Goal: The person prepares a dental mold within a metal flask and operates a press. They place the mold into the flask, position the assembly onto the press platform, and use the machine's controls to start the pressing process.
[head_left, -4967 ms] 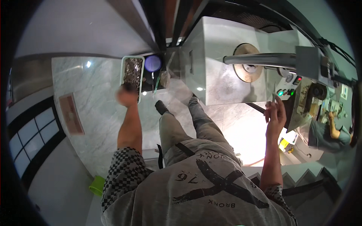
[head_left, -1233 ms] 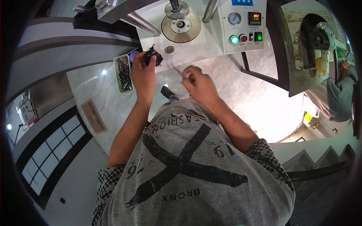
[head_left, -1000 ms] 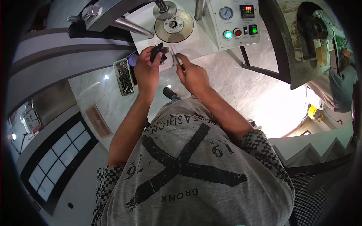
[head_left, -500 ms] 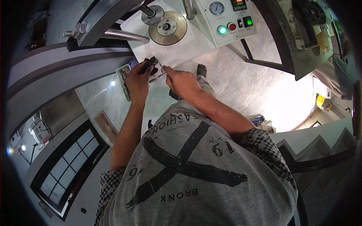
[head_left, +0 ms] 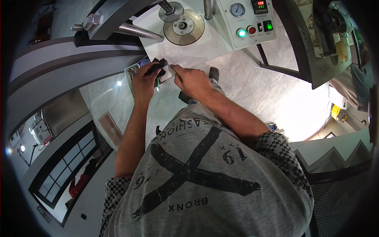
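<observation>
My left hand (head_left: 143, 83) is closed round a small black piece (head_left: 159, 67), its exact kind unclear, held up at the front edge of the machine's white bed (head_left: 158, 51). Close by on the right, my right hand (head_left: 194, 82) is closed, thumb and forefinger pointing at the piece. Something thin and pale shows at those fingertips, too small to name. Beyond both hands, a round metal disc (head_left: 196, 34) with a bolted hub lies on the bed.
Metal posts (head_left: 140, 32) and a threaded rod with a round foot (head_left: 170, 12) stand over the bed. A control panel (head_left: 248, 17) with lit buttons is at the right. By my left hand sits a tray of small parts (head_left: 129, 75). A dark-framed bench (head_left: 294, 43) stands farther right.
The machine and panel sit slightly farther right in the picture. Both hands stay together at the black piece, with only small shifts. A red-clothed figure now shows at the lower-left window.
</observation>
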`<action>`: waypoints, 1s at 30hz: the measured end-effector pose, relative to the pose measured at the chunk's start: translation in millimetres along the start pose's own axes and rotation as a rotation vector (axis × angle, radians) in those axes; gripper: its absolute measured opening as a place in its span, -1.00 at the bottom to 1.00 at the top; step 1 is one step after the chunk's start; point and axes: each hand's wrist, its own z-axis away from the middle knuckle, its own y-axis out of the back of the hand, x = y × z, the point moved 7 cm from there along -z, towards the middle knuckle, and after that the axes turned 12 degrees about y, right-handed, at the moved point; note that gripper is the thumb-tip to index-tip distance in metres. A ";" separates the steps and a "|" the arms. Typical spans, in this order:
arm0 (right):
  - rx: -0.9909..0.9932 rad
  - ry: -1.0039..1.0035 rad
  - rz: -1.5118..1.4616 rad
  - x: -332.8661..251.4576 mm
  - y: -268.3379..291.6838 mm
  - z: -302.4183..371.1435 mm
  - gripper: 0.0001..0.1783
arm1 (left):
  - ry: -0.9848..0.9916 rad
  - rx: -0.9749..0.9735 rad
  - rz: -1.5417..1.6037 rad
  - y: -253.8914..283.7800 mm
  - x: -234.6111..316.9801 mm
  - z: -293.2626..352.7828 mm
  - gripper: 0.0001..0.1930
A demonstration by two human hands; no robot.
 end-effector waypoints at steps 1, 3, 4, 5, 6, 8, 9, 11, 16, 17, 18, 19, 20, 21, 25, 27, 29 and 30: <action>-0.041 -0.007 0.023 1.7 -2.1 -1.7 -0.58 | -0.043 -0.020 0.009 -0.5 3.0 -1.2 -0.76; -0.081 -0.014 0.048 2.8 -3.0 -3.3 -0.57 | -0.053 -0.054 0.001 0.5 4.0 -2.6 -0.76; -0.078 -0.019 0.036 2.0 -2.3 -3.5 -0.58 | -0.061 -0.089 -0.011 -0.6 7.1 -1.8 -0.76; -0.075 -0.025 0.023 1.8 -1.9 -3.1 -0.59 | -0.060 -0.090 -0.012 0.5 9.6 -1.3 -0.76; -0.075 -0.026 0.022 2.7 -1.8 -2.4 -0.59 | -0.052 -0.097 -0.048 0.5 11.9 -0.9 -0.76; -0.058 -0.042 -0.053 6.2 -0.3 -2.8 -0.60 | -0.047 -0.100 -0.082 1.6 16.2 -1.7 -0.76; -0.058 -0.040 -0.052 6.4 -1.1 -2.8 -0.60 | -0.058 -0.121 -0.085 0.9 18.3 -1.9 -0.76; -0.017 -0.041 -0.063 3.9 -0.6 -2.1 -0.62 | -0.065 -0.139 -0.088 1.5 18.7 -1.7 -0.75; -0.041 -0.056 -0.057 -3.0 3.7 -2.2 -0.62 | -0.118 -0.134 -0.119 0.6 20.4 -5.3 -0.74; -0.012 -0.052 -0.068 -4.5 5.2 -2.4 -0.63 | -0.117 -0.130 -0.118 1.7 18.2 -5.5 -0.74; -0.014 -0.049 -0.068 -5.9 6.1 -2.6 -0.63 | -0.123 -0.120 -0.135 3.1 15.6 -5.7 -0.73; -0.027 -0.052 -0.067 -6.1 6.9 -2.4 -0.63 | -0.129 -0.112 -0.151 3.4 16.1 -5.3 -0.73; -0.040 -0.056 -0.066 -6.1 6.9 -2.6 -0.63 | -0.128 -0.109 -0.150 3.8 16.5 -5.1 -0.73; -0.041 -0.054 -0.065 -5.0 6.8 -4.5 -0.63 | -0.121 -0.109 -0.145 4.4 17.0 -5.4 -0.73; -0.084 -0.088 -0.065 1.2 2.8 -3.2 -0.61 | -0.141 -0.117 -0.193 4.1 22.0 -1.5 -0.71; -0.053 -0.066 -0.090 1.5 1.4 -2.6 -0.60 | -0.139 -0.134 -0.186 5.0 17.7 -6.5 -0.71; -0.052 -0.064 -0.087 5.3 0.5 -4.6 -0.61 | -0.141 -0.152 -0.180 6.7 18.6 -10.4 -0.72; -0.048 -0.065 -0.087 6.0 0.5 -4.8 -0.61 | -0.172 -0.172 -0.232 6.0 20.5 -10.9 -0.72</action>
